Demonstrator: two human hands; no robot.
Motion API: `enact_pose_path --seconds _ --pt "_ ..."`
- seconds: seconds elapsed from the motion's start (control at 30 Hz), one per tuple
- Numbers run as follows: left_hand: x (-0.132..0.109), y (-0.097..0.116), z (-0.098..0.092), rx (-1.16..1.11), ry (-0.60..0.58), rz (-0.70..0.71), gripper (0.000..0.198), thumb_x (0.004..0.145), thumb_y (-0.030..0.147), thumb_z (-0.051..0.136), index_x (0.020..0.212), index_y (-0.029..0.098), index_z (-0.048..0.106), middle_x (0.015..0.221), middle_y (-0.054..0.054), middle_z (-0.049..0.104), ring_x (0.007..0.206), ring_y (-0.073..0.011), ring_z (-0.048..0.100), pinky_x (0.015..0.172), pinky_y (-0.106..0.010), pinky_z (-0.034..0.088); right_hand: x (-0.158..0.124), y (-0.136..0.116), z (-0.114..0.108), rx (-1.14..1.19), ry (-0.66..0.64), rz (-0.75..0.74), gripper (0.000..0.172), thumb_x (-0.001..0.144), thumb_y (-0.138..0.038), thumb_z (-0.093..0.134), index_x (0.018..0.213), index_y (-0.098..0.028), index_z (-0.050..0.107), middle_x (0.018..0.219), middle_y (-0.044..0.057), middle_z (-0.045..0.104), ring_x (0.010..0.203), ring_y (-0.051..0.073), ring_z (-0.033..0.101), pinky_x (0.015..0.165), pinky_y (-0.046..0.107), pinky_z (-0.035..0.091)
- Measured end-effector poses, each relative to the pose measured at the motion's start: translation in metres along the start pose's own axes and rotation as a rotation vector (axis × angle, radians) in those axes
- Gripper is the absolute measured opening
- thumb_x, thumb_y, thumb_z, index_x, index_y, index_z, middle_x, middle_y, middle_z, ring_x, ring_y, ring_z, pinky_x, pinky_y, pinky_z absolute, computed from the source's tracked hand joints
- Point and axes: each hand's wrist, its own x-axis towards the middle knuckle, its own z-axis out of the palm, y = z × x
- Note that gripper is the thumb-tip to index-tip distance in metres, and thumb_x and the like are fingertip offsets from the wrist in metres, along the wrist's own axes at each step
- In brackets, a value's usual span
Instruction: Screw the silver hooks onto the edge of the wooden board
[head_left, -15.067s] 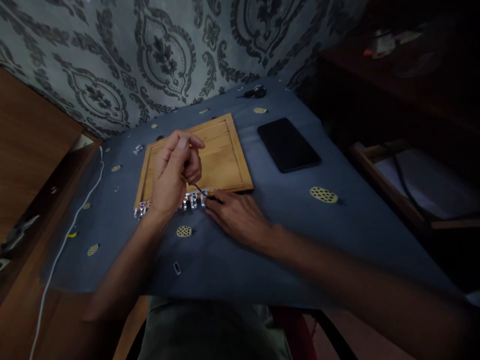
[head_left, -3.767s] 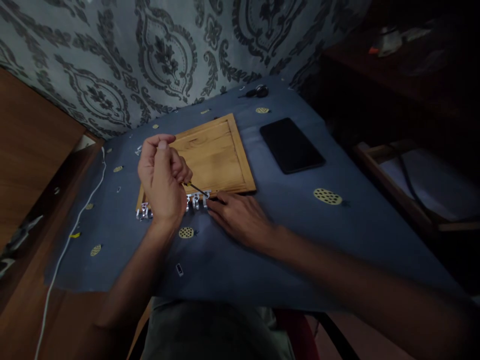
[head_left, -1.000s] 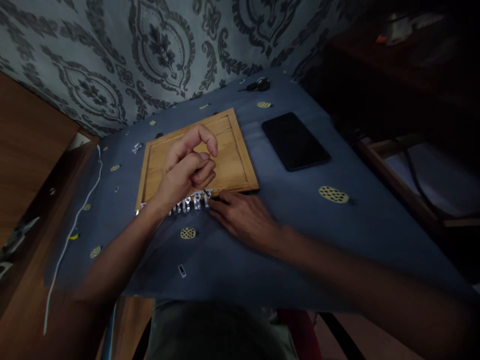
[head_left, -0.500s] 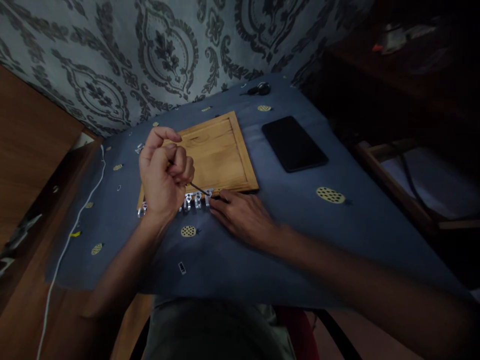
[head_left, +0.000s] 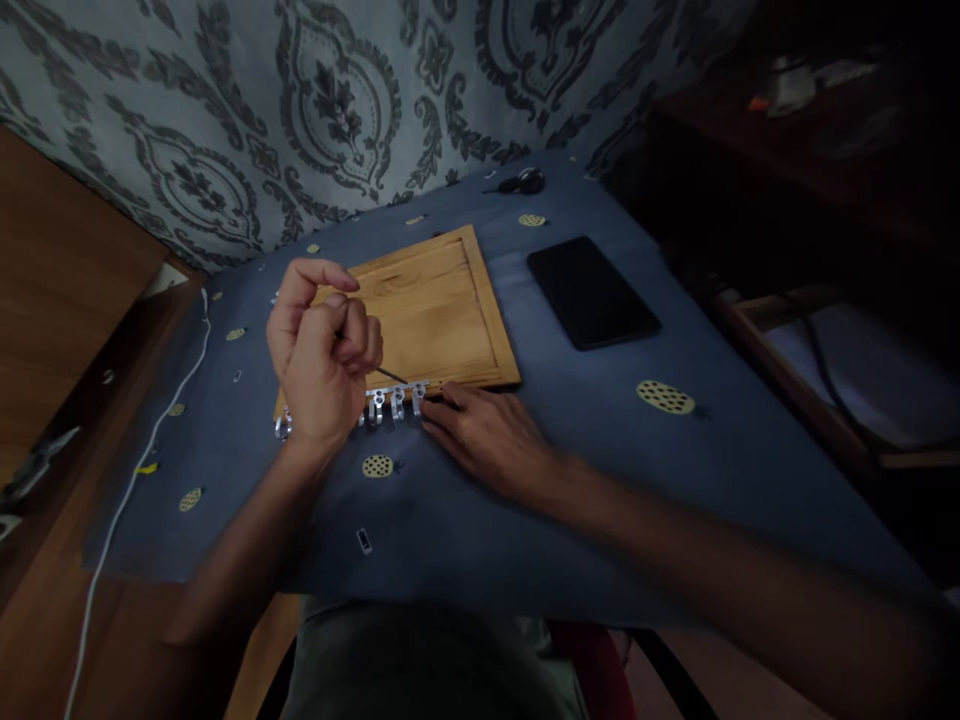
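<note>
A wooden board (head_left: 431, 310) with a raised frame lies on the cloth-covered table. Along its near edge runs a metal hook rail (head_left: 397, 398) with several silvery hooks; part of it is behind my left hand. My left hand (head_left: 322, 345) is closed above the board's near left part, fingers curled around a screwdriver (head_left: 391, 376). Only its thin dark shaft shows, pointing right and down toward the rail; the handle is hidden. My right hand (head_left: 491, 430) rests low at the rail's right end, its fingertips pinching around the last hook and the board's edge.
A black tablet (head_left: 592, 292) lies right of the board. Behind it, near the patterned wall, is a small dark object (head_left: 521, 182). A white cable (head_left: 150, 450) hangs along the table's left side. An open drawer (head_left: 847, 370) stands to the right.
My left hand has shifted slightly left, and the screwdriver's tip has moved left, away from the rail's right end. My right hand has stayed at the rail.
</note>
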Motion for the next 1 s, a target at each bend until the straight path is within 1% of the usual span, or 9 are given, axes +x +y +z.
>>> enact_pose_path --seconds 0.1,0.2,0.33,0.43,0.57,0.67,0.77,0.87,1.0 --pt "-0.004 0.006 -0.003 0.016 -0.01 0.062 0.009 0.083 0.017 0.071 0.079 0.021 0.064 0.045 0.011 0.026 0.038 -0.0049 0.014 0.039 -0.02 0.02 0.0 0.001 0.001 -0.007 0.015 0.015 0.027 0.106 -0.031 0.056 0.126 -0.023 0.072 0.107 0.008 0.075 0.09 0.02 0.07 0.071 0.029 0.046" --pt "-0.012 0.011 -0.006 0.054 -0.008 0.115 0.008 0.083 0.016 0.07 0.079 0.02 0.065 0.045 0.011 0.029 0.037 -0.0039 0.016 0.039 -0.019 0.021 -0.001 0.002 0.003 -0.004 0.025 0.0 0.025 0.105 -0.03 0.057 0.123 -0.023 0.072 0.108 0.008 0.075 0.092 0.02 0.07 0.072 0.028 0.048" --pt "-0.02 0.019 -0.008 0.076 0.003 0.13 0.009 0.085 0.014 0.07 0.078 0.019 0.066 0.046 0.011 0.031 0.037 -0.0032 0.021 0.04 -0.018 0.024 -0.003 0.005 0.007 0.041 0.061 -0.028 0.024 0.105 -0.029 0.056 0.121 -0.022 0.073 0.113 0.008 0.075 0.095 0.02 0.07 0.074 0.029 0.048" --pt "-0.022 0.025 -0.011 0.075 0.004 0.159 0.009 0.086 0.016 0.071 0.078 0.02 0.068 0.046 0.01 0.03 0.037 -0.003 0.021 0.04 -0.019 0.023 -0.003 0.008 0.01 0.051 0.084 -0.047 0.022 0.105 -0.028 0.057 0.117 -0.022 0.074 0.107 0.007 0.075 0.092 0.02 0.07 0.073 0.03 0.048" --pt "-0.022 0.033 -0.019 0.083 0.04 0.164 0.011 0.084 0.013 0.07 0.078 0.021 0.07 0.046 0.01 0.03 0.038 -0.0033 0.021 0.04 -0.019 0.023 -0.002 0.009 0.013 0.041 0.093 -0.05 0.022 0.105 -0.028 0.056 0.114 -0.02 0.075 0.103 0.008 0.075 0.09 0.021 0.071 0.07 0.031 0.049" --pt "-0.023 0.034 -0.025 0.062 0.033 0.195 0.01 0.084 0.012 0.069 0.079 0.02 0.072 0.045 0.01 0.032 0.037 -0.0037 0.02 0.039 -0.02 0.023 -0.002 0.009 0.015 0.035 0.103 -0.051 0.023 0.104 -0.027 0.056 0.114 -0.02 0.075 0.105 0.008 0.076 0.09 0.022 0.072 0.071 0.031 0.05" --pt "-0.025 0.033 -0.029 0.067 0.041 0.179 0.009 0.085 0.014 0.07 0.08 0.021 0.072 0.046 0.01 0.033 0.037 -0.0036 0.02 0.039 -0.02 0.024 -0.002 0.01 0.016 0.026 0.107 -0.057 0.023 0.105 -0.027 0.056 0.114 -0.021 0.076 0.103 0.008 0.076 0.089 0.021 0.071 0.071 0.03 0.05" --pt "-0.028 0.032 -0.031 0.079 0.054 0.161 0.01 0.086 0.015 0.071 0.078 0.021 0.071 0.046 0.009 0.032 0.038 -0.0032 0.02 0.041 -0.02 0.025 -0.003 0.011 0.017 0.029 0.123 -0.069 0.024 0.105 -0.027 0.055 0.114 -0.021 0.076 0.104 0.008 0.076 0.089 0.02 0.071 0.071 0.03 0.05" --pt "-0.03 0.03 -0.035 0.07 0.033 0.187 0.01 0.088 0.014 0.067 0.08 0.019 0.071 0.047 0.01 0.031 0.037 -0.0032 0.021 0.04 -0.018 0.026 -0.004 0.013 0.019 0.027 0.136 -0.073 0.024 0.105 -0.028 0.055 0.113 -0.021 0.077 0.1 0.007 0.076 0.083 0.019 0.071 0.069 0.03 0.048"
